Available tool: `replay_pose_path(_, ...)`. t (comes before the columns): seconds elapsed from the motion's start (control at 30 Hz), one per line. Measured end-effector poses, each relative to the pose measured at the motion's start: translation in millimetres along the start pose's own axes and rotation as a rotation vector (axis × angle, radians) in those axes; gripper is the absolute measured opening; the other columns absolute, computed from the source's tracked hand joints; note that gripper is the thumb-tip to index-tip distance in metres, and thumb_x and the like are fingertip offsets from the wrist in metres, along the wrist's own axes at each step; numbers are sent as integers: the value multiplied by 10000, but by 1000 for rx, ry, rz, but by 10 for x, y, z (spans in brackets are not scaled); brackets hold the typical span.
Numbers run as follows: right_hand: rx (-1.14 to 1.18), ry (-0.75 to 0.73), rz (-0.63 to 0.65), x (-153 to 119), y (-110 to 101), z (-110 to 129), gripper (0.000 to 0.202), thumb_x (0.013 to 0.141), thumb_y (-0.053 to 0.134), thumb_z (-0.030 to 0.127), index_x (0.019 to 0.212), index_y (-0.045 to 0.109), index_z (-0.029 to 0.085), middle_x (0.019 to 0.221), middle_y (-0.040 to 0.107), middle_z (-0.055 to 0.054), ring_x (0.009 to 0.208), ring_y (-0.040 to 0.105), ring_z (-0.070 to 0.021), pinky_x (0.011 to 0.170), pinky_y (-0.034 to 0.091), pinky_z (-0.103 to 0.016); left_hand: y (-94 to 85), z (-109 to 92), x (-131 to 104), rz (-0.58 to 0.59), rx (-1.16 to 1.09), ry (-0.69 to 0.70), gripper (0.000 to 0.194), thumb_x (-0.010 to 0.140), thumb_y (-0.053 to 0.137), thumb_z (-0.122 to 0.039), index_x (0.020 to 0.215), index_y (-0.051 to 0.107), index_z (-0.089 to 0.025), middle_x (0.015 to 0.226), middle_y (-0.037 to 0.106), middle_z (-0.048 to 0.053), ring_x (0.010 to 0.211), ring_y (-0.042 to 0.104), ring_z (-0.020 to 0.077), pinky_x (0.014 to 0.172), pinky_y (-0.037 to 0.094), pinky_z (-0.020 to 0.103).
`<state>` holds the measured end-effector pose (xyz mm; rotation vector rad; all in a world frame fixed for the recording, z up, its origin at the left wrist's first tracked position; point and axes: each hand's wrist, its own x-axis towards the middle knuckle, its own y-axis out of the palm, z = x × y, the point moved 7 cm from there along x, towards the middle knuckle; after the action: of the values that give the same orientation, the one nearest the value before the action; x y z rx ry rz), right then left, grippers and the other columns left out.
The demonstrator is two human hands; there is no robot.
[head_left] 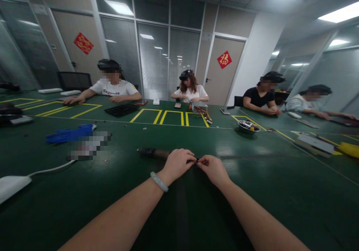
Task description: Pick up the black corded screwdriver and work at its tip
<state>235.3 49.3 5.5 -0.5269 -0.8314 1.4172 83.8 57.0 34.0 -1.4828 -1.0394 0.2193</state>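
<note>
My left hand (pixel 179 164) and my right hand (pixel 213 170) are close together over the green table. Both are closed in a pinch, their fingertips almost meeting at a small dark piece (pixel 197 160), too small to name. A slim cylindrical tool (pixel 151 152) with a black front part, a narrow metal tip pointing left and a brownish body lies just beyond my left hand. That hand hides the tool's right end, and I cannot tell if they touch.
Left of my hands lie blue gloves (pixel 70 134), a blurred-out phone-like object (pixel 89 146) and a white cable (pixel 53 169). A metal bowl (pixel 249 126) of small parts stands to the right. Bundled wires (pixel 202 112) and a black tray (pixel 122 110) are farther back; several people sit opposite.
</note>
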Motion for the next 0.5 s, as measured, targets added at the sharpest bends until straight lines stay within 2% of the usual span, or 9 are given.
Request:
replay_pose_path(0.27,-165,-114,-70,-12,-43,176,117,846,595,261,889,699,228,862,680,-10,808,616,-149,733,439,-255,-23,-53,8,-11,-24,-2,155,904,586,-274,1031,675,-269,1048,681,-17,982,601,189,883,434,358)
replay_pose_path(0.4,-300,-225,-107,-20,-54,263,123,879,578,263,866,699,243,894,667,-11,839,601,-151,790,436,-267,-15,-45,5,-14,-21,-20,147,903,576,-274,1015,665,-241,1029,676,8,970,600,195,876,436,351)
replay_pose_path(0.5,-401,-312,-136,-18,-29,298,128,890,574,267,853,696,252,990,670,-21,948,586,-174,868,427,-288,-7,-39,0,-9,-6,-19,133,888,589,-254,1001,658,-235,1024,671,13,973,598,200,873,432,350)
